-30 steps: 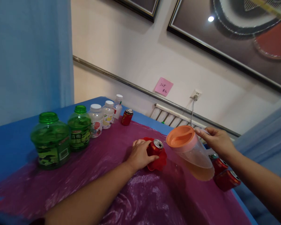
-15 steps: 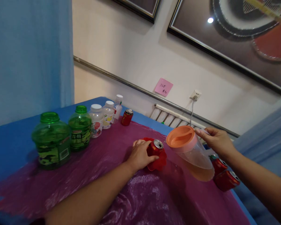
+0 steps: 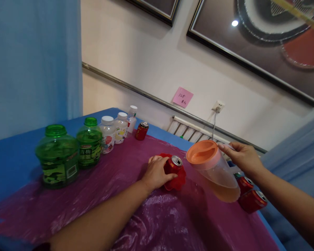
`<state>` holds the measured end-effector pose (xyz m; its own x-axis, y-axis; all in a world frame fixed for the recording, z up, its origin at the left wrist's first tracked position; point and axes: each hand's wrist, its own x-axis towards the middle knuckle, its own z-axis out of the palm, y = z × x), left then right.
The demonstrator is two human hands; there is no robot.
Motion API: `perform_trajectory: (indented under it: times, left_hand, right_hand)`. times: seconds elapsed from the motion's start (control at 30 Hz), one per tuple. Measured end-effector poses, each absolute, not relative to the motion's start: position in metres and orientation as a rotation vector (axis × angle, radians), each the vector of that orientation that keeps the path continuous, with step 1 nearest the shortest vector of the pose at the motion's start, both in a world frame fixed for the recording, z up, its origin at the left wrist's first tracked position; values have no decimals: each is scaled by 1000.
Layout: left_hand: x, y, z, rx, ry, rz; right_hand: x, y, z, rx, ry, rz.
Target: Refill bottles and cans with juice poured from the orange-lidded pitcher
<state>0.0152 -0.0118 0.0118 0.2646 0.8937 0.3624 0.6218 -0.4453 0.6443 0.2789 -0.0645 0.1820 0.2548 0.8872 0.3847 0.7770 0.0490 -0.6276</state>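
Centre frame: left hand (image 3: 157, 172) fingers grip opened red can (image 3: 173, 165). Right hand (image 3: 243, 157) fingers grip tilted pitcher (image 3: 214, 170) beside it. No liquid visibly leaving the spout; pitcher part full.

Small red aluminium drink can (image 3: 173, 165), upright, silver top with pull tab, sits in a red scalloped plastic dish (image 3: 178, 178) on the purple plastic sheet. Clear plastic pitcher with orange lid (image 3: 212, 169), lifted and tilted toward the can, amber liquid pooled in its lower end, lid on.
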Motion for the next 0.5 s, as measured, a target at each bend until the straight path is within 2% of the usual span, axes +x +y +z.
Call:
perform_trajectory:
  times: [0.5]
  left_hand:
    - [16, -12, 14, 2160, 1383, 969]
  right_hand:
    - [284, -63, 179, -1744, -1558, 179]
